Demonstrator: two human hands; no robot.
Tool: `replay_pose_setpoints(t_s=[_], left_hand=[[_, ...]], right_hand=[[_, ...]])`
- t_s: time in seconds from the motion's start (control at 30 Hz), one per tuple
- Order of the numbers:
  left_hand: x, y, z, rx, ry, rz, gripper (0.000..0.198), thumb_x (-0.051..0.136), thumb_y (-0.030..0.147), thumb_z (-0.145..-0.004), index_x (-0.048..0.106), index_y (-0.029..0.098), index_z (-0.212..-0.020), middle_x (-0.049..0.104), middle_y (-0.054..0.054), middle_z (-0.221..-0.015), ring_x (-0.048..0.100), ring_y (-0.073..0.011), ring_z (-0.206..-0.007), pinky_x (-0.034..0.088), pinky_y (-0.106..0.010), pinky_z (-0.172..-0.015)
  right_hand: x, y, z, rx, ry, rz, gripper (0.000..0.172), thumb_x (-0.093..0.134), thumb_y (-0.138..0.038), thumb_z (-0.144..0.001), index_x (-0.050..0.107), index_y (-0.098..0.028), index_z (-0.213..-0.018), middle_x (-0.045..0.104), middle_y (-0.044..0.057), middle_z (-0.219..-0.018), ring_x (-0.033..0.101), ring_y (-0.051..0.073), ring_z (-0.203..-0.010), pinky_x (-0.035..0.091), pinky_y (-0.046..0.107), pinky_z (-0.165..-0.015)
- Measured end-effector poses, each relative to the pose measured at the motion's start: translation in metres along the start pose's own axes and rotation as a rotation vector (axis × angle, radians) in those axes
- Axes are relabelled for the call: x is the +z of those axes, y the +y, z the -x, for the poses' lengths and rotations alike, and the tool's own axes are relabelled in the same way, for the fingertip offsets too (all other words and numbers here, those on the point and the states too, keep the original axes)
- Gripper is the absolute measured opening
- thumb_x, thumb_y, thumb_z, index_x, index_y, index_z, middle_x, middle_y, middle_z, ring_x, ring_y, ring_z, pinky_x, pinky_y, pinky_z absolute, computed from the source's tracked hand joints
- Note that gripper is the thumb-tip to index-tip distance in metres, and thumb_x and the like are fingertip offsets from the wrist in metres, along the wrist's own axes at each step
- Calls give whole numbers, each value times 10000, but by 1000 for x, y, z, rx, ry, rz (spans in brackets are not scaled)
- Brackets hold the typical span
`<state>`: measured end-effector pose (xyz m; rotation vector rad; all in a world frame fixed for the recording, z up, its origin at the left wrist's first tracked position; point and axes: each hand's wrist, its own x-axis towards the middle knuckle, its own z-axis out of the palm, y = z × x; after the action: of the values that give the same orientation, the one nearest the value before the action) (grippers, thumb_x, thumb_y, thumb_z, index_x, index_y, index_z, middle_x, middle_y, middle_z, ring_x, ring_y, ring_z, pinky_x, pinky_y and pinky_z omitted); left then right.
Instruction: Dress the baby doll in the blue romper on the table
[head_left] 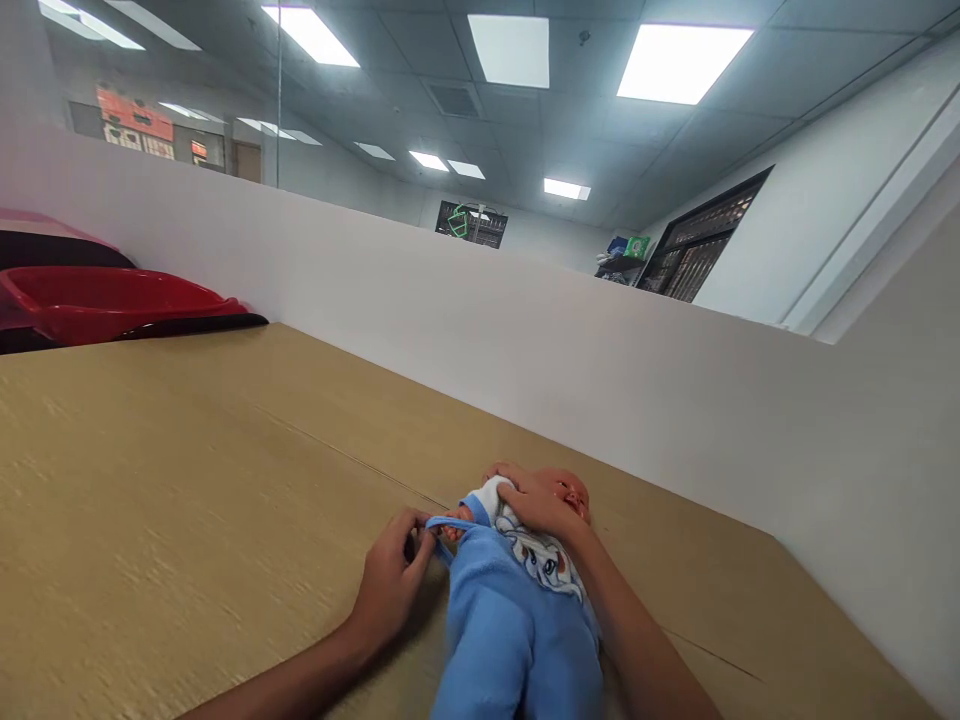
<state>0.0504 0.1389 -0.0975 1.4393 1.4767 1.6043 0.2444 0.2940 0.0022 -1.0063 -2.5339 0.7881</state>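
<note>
A baby doll (568, 490) lies on its back on the wooden table, dressed in a white printed top (544, 562) with blue cuffs and soft blue trousers (491, 610). My left hand (397, 565) is closed in a pinch on a stretched blue edge of the trousers, pulled out to the left of the doll's waist. Beside that edge shows the doll's small hand (454, 522). My right hand (529, 497) reaches across the doll's chest, its fingers wrapped over the white sleeve at the upper arm. Part of its fingertips is hidden. The doll's feet are out of view.
The light brown table (187, 480) has a seam across it. At the far left stands a red plastic basin (127, 300) with a dark edge beside it. A low white partition (450, 310) borders the table's far side, with glass above it.
</note>
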Motion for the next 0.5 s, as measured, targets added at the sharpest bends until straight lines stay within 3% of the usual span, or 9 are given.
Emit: replay_pose_setpoints(t_s=[0.17, 0.33, 0.43, 0.5], left_hand=[[2, -4, -9, -51, -27, 255, 463, 622, 659, -978, 696, 205, -1034, 680, -79, -1022, 606, -289, -961, 448, -365, -879], [10, -14, -22, -151, -174, 496, 583, 729, 766, -861, 697, 194, -966, 697, -59, -950, 637, -269, -944, 505, -333, -862], [10, -18, -27, -212, -230, 608, 599, 795, 753, -810, 672, 200, -1005, 693, -47, -998, 639, -250, -963, 522, -318, -864], [9, -20, -29, -260, -268, 662, 601, 811, 736, -803, 641, 203, -1023, 688, -43, -999, 640, -228, -911, 527, -312, -828]], right_hand=[[13, 6, 1, 17, -228, -127, 339, 484, -239, -791, 760, -212, -985, 744, 79, -1119, 659, 273, -1065, 513, 395, -984], [29, -20, 12, -77, -388, -242, 380, 517, -366, -872, 787, -247, -1111, 726, 51, -1282, 600, 261, -1284, 415, 388, -1167], [38, -35, 24, -85, -321, -258, 381, 532, -477, -968, 775, -257, -1162, 689, 55, -1367, 560, 252, -1350, 356, 393, -1227], [45, -40, 33, 8, -116, -230, 382, 623, -537, -950, 756, -237, -1146, 698, 77, -1332, 590, 264, -1312, 402, 391, -1188]])
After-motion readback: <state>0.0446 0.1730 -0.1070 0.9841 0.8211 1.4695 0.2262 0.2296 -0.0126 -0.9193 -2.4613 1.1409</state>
